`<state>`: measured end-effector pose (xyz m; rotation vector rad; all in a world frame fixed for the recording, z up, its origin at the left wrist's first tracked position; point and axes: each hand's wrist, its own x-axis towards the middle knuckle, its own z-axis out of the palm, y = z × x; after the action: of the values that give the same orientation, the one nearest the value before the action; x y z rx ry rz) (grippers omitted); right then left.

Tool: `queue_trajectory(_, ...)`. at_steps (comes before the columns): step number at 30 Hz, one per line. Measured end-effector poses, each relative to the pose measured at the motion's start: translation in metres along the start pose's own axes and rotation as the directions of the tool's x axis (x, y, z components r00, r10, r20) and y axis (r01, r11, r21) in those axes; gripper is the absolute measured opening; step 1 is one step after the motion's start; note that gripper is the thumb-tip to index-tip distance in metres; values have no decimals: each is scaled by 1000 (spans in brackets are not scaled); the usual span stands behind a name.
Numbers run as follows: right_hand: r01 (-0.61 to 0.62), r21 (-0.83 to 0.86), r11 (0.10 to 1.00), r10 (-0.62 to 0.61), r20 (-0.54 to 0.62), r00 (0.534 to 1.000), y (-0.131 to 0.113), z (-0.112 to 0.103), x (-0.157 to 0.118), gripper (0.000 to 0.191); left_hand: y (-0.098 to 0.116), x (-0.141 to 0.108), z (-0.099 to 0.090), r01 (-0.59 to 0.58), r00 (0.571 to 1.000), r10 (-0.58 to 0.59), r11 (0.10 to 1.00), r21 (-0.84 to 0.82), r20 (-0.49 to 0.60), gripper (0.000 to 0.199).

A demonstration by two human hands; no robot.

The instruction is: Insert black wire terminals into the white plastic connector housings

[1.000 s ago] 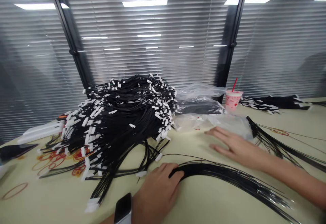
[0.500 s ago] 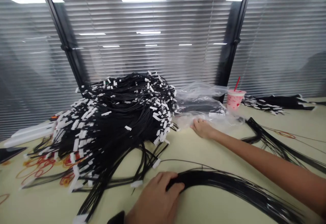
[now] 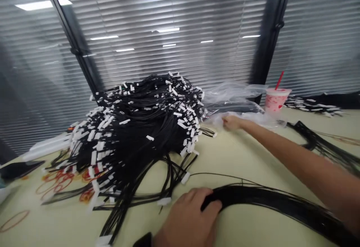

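Most of the white-tagged black cables (image 3: 135, 127) remain in the big heap on the desk (image 3: 253, 157), while a much smaller bundle of black cables (image 3: 270, 202) lies to the heap's front right. The left hand (image 3: 191, 217) is cupped over that bundle's end, gripping it, and the right hand (image 3: 232, 122), fingers extended, reaches past the heap's right side onto a clear plastic bag (image 3: 233, 93).

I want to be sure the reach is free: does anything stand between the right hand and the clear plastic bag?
Nothing visible stands between them: the right hand is already at the near edge of the clear plastic bag, with no object in between.
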<state>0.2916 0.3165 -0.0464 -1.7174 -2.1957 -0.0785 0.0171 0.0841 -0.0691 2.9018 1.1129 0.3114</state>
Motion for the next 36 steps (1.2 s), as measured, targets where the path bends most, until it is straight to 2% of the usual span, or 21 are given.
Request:
queue_trajectory(3, 138, -2, 990, -137, -69, 988, -13, -29, -49, 29, 6, -4, -8, 62, 998, -60, 993, -96, 21, 35)
queue_trajectory(5, 227, -6, 974, -226, -111, 968, -33, -44, -94, 30, 8, -7, -10, 86, 996, -88, 987, -139, -5, 36)
queue_trajectory(7, 322, 2, 947, -321, -94, 943, -61, -53, -144, 33, 11, -9, -10, 115, 992, -120, 979, -171, -23, 35)
queue_trajectory(10, 506, -26, 862, -507, -24, 862, -103, -53, -206, 46, 17, -11, -13, 152, 986, -162, 972, -181, -43, 32)
queue_trajectory(13, 559, -104, 822, -568, -81, 819, -130, -41, -230, 50, 18, -11, -21, 172, 982, -179, 978, -117, -56, 24)
queue_trajectory(16, 528, -32, 848, -528, -131, 839, -141, -28, -216, 40, 2, -11, -35, 193, 972, -192, 981, -8, -136, 20)
queue_trajectory(19, 456, 132, 880, -448, -84, 890, -153, -20, -179, 33, -32, -13, -52, 360, 900, -326, 930, 73, -289, 21)
queue_trajectory(22, 434, 139, 890, -431, -55, 901, -175, -10, -140, 31, -69, -18, -65, 459, 854, -409, 883, 97, -322, 21)
queue_trajectory(25, 454, 75, 888, -451, -52, 891, -200, 6, -112, 27, -92, -24, -69, 436, 877, -393, 893, 115, -275, 18)
queue_trajectory(29, 492, 39, 870, -489, -67, 870, -216, 20, -96, 23, -96, -26, -66, 338, 931, -308, 931, 141, -198, 25)
queue_trajectory(34, 498, 111, 860, -490, -93, 867, -210, 13, -94, 17, -92, -26, -65, 311, 936, -275, 939, 149, -220, 31)
queue_trajectory(36, 546, 168, 821, -544, -61, 837, -202, 7, -97, 17, -93, -27, -66, 315, 932, -280, 940, 131, -232, 28)
